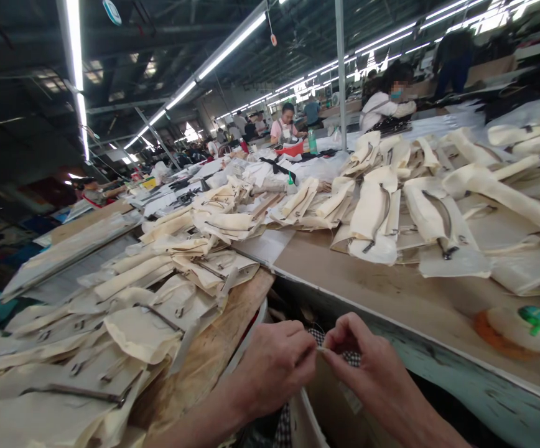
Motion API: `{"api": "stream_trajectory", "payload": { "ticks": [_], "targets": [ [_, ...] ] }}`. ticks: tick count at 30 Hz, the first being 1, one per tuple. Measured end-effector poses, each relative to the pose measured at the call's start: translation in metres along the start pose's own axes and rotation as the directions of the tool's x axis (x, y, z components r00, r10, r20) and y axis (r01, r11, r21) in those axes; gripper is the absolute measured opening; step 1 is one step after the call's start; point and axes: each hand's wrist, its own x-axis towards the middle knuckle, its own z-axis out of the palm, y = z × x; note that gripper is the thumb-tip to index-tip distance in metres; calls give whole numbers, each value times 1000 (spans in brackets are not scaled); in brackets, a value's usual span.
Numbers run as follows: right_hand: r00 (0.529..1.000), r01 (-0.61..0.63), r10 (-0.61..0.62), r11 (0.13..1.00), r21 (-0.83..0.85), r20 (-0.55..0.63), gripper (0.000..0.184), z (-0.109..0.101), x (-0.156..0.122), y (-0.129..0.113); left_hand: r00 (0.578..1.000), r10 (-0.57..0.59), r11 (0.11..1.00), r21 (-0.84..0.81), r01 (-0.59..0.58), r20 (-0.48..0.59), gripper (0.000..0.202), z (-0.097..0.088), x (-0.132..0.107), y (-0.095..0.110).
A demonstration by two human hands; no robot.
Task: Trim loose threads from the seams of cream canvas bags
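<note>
My left hand [277, 361] is closed, its fingertips pressed together near my right hand. My right hand [367, 358] pinches with thumb and forefinger, almost touching the left. Something small and pale may lie between the fingertips, too small to make out. Both hands are above my lap, where black-and-white checked cloth [351, 359] shows below. On the wooden board to the left lie cream fabric pieces [144, 333] with dark curved strips [76, 393] on them. More cream pieces [375, 202] with dark strips are spread over the table on the right.
A squat bottle with a green nozzle [538, 323] and amber contents stands on the right table [391, 289], whose edge runs close beside my right hand. Several people work at tables farther back. A metal pole [341, 81] rises behind the fabric.
</note>
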Motion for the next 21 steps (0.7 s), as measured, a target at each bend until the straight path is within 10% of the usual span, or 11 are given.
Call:
{"api": "stream_trajectory", "payload": {
  "ticks": [6, 12, 21],
  "targets": [
    [1000, -17, 18, 999, 46, -19, 18, 0, 3, 3, 986, -166, 966, -203, 161, -8, 12, 6, 6, 1],
    [1000, -8, 10, 998, 65, -29, 19, -2, 1, -1, 981, -16, 983, -176, 51, 194, 17, -20, 16, -4],
    [999, -40, 41, 996, 80, -9, 19, -8, 0, 5, 992, -42, 990, -130, 58, 123, 13, 3, 15, 1]
  ]
}}
